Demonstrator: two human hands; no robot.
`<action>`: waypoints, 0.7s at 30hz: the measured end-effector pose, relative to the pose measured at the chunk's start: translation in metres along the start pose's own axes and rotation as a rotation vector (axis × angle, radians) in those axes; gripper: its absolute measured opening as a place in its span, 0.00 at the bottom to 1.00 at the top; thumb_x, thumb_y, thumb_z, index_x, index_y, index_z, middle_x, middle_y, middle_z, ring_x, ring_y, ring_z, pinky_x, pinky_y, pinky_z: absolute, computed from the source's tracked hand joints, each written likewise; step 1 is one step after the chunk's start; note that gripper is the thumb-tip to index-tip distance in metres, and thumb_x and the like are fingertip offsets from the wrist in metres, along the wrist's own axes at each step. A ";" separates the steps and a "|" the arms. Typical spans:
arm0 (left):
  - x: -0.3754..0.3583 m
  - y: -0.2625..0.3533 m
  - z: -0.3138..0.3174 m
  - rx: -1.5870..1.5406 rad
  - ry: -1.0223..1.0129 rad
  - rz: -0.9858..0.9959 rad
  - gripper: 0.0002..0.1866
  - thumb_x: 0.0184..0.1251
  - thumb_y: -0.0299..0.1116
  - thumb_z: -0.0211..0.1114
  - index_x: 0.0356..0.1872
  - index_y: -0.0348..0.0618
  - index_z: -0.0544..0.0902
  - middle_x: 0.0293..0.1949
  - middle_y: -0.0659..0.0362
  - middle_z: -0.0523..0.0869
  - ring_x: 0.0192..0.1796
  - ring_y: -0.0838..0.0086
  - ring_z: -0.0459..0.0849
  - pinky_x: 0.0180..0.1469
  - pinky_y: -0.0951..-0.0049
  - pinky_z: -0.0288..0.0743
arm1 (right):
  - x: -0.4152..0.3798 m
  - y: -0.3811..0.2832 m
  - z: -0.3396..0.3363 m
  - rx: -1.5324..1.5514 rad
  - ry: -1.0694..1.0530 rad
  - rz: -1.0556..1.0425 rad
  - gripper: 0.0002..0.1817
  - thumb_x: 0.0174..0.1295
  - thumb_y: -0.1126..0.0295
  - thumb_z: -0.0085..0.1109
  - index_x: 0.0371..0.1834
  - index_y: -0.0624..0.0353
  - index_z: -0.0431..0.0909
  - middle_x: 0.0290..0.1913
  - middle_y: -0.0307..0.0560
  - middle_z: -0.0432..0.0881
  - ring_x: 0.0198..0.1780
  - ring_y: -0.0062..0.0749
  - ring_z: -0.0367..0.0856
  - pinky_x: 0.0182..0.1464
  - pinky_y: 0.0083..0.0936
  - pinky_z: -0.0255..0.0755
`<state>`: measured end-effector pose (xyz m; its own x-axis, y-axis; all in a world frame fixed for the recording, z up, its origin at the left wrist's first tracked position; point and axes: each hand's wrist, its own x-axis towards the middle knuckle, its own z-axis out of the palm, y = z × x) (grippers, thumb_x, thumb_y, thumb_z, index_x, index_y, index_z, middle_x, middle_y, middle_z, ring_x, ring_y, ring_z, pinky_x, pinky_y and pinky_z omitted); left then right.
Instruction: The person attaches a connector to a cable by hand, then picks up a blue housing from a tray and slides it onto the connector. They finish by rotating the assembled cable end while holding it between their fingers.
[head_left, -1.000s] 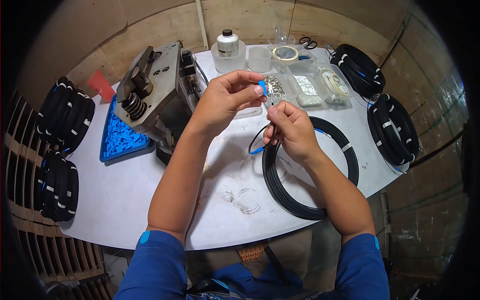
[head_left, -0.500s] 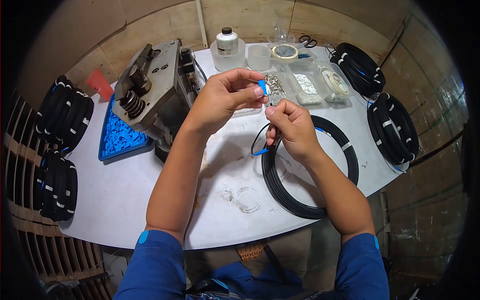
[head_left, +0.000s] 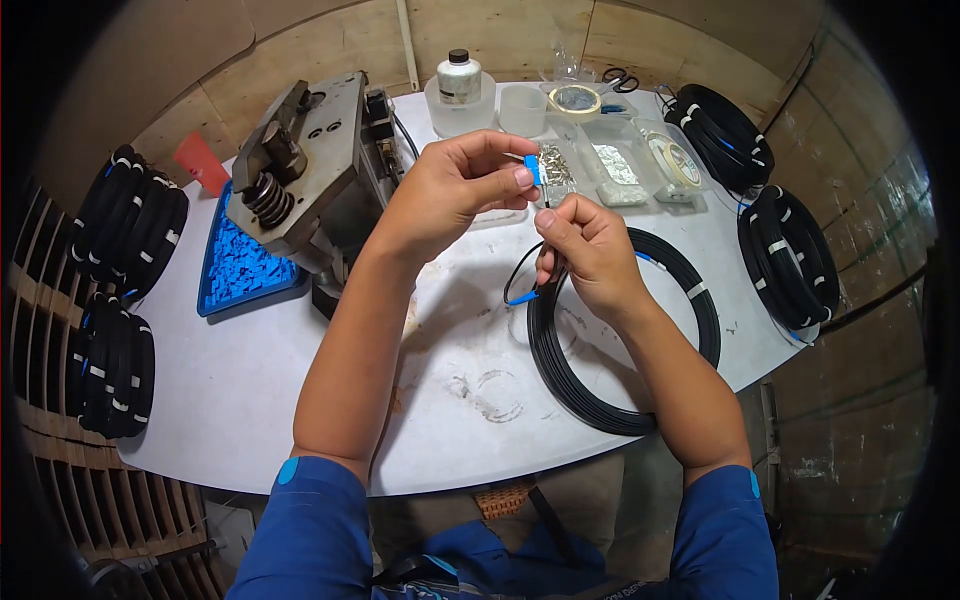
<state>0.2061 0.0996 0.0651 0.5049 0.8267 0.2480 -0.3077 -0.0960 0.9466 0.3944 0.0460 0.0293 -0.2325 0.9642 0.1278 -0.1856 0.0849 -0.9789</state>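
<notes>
Between the thumb and fingers of my left hand [head_left: 440, 200] is a small blue plastic connector [head_left: 532, 169], held up over the middle of the table. Just below it, my right hand [head_left: 590, 250] pinches the thin black cable [head_left: 547, 198] whose end reaches up to the connector. The cable belongs to a black cable coil [head_left: 557, 370] lying flat under my right hand and forearm. A short loop hangs left of my right fingers, with a blue piece [head_left: 523, 298] on the cable near the coil's edge.
A heavy metal press [head_left: 325, 160] stands at left, beside a blue tray [head_left: 250, 305] of small blue pieces. Behind my hands are clear bins, one with metal parts [head_left: 560, 170], a bottle [head_left: 460, 78], tape [head_left: 575, 99] and scissors [head_left: 622, 80]. More cable coils [head_left: 790, 255] lie at both sides.
The view has shifted slightly. Both hands keep the same grip on the connector and the cable, with hardly any movement between them.
</notes>
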 end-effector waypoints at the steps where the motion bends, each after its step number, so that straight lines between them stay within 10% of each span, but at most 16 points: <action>1: 0.000 0.001 0.000 0.003 -0.004 -0.004 0.15 0.66 0.27 0.68 0.52 0.37 0.81 0.43 0.59 0.84 0.45 0.73 0.84 0.52 0.71 0.80 | 0.001 0.001 0.000 -0.001 -0.001 -0.006 0.14 0.68 0.61 0.62 0.30 0.57 0.72 0.20 0.38 0.78 0.20 0.20 0.79 0.23 0.15 0.68; 21: 0.000 0.000 0.002 -0.015 -0.028 -0.039 0.12 0.64 0.25 0.68 0.47 0.38 0.81 0.40 0.60 0.84 0.43 0.76 0.83 0.50 0.71 0.80 | 0.002 0.003 -0.003 0.105 -0.069 -0.021 0.13 0.69 0.63 0.60 0.28 0.57 0.72 0.24 0.35 0.75 0.25 0.18 0.78 0.29 0.18 0.74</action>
<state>0.2074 0.0983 0.0659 0.5393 0.8138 0.2165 -0.2992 -0.0552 0.9526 0.3966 0.0490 0.0257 -0.2915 0.9427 0.1624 -0.2896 0.0748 -0.9542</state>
